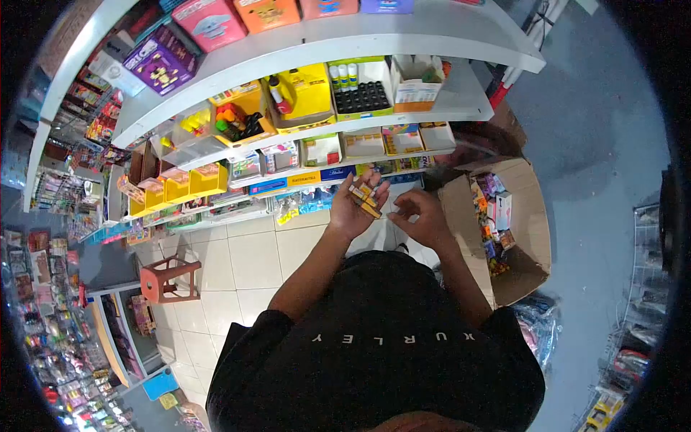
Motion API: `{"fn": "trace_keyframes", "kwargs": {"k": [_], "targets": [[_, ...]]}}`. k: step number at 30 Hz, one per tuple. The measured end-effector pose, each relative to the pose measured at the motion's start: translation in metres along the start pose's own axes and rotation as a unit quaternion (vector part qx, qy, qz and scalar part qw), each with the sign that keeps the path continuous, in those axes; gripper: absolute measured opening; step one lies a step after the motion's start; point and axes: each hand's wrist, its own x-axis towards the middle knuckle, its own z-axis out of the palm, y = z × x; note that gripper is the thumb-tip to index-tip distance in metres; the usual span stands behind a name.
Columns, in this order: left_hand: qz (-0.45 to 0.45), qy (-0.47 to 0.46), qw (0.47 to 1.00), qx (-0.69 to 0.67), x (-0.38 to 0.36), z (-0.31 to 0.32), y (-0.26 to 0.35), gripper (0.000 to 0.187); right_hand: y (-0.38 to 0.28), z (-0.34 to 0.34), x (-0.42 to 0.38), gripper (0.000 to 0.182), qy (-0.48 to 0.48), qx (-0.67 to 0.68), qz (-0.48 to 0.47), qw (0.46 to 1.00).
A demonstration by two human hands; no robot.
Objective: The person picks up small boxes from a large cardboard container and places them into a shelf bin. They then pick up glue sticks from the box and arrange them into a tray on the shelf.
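My left hand (351, 212) is turned palm up in front of the lower shelves. Several small yellow-orange packs (366, 201) lie across its palm and fingers, their print too small to read. Just to the right is my right hand (426, 222), its fingers curled and a gap showing between thumb and forefinger. I see nothing in it, and it is apart from the packs. Beyond the hands, a row of small white open boxes (362, 144) stands on a shelf, some with small yellow packs inside.
A cardboard carton (524, 237) with colourful packages stands open at my right. Above the hands, shelves hold yellow display boxes (309, 93) and a tray of black-capped bottles (362, 99). A red plastic stool (171, 279) is on the tiled floor at left, near packed goods racks (57, 309).
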Motion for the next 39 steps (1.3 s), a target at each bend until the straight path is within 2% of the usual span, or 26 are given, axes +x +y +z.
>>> {"fn": "trace_keyframes", "kwargs": {"k": [6,8,11,13,14,17,19,23,25,29,31,33,34,36,37,39], "targets": [[0.014,-0.035,0.999,-0.007,-0.023,-0.024,0.029,0.038,-0.033,0.054,0.01,0.029,-0.074,0.045,0.026,0.996],[0.025,-0.033,0.999,0.003,-0.03,-0.026,0.038,0.038,-0.027,0.076,0.012,0.026,-0.062,0.031,0.011,0.998],[0.03,-0.102,0.994,-0.023,-0.042,-0.037,0.049,0.038,-0.027,0.1,0.015,0.022,-0.036,0.05,0.025,0.998],[0.042,-0.095,0.994,-0.025,-0.046,-0.045,0.056,0.038,-0.032,0.105,0.015,0.018,-0.048,0.04,-0.004,0.998],[0.075,-0.023,0.997,-0.018,-0.049,-0.044,0.054,0.031,-0.035,0.105,0.016,0.017,-0.049,0.039,-0.005,0.998],[0.069,0.115,0.991,-0.017,-0.057,-0.057,0.059,0.026,-0.039,0.108,0.013,0.016,-0.043,0.058,-0.002,0.997],[0.055,0.137,0.989,-0.007,-0.057,-0.084,0.061,0.023,-0.026,0.109,0.009,0.016,-0.031,0.079,-0.006,0.996],[0.042,0.156,0.986,-0.037,-0.055,-0.135,0.065,0.021,0.008,0.101,0.006,0.015,-0.002,0.118,0.059,0.991],[0.045,0.138,0.989,-0.036,-0.06,-0.144,0.063,0.021,0.035,0.092,0.005,0.015,-0.024,0.068,0.084,0.994],[0.076,0.138,0.987,-0.039,-0.064,-0.138,0.053,0.021,0.144,0.066,0.004,0.017,-0.03,-0.015,0.132,0.991],[0.082,0.137,0.986,-0.048,-0.062,-0.139,0.048,0.023,0.198,0.049,0.006,0.018,-0.004,-0.058,0.192,0.98],[0.086,0.155,0.982,-0.059,-0.06,-0.132,0.042,0.024,0.24,0.022,0.017,0.02,0.041,-0.062,0.211,0.975],[0.094,0.146,0.984,-0.048,-0.058,-0.129,0.038,0.024,0.256,0.005,0.026,0.02,0.042,-0.12,0.181,0.975],[0.111,0.155,0.98,-0.052,-0.056,-0.121,0.027,0.025,0.281,-0.032,0.054,0.021,0.087,-0.169,0.184,0.964],[0.12,0.161,0.978,-0.054,-0.054,-0.117,0.022,0.025,0.292,-0.049,0.071,0.021,0.131,-0.16,0.218,0.954],[0.129,0.179,0.974,-0.053,-0.05,-0.11,0.012,0.025,0.317,-0.077,0.1,0.017,0.23,-0.168,0.165,0.944]]}}
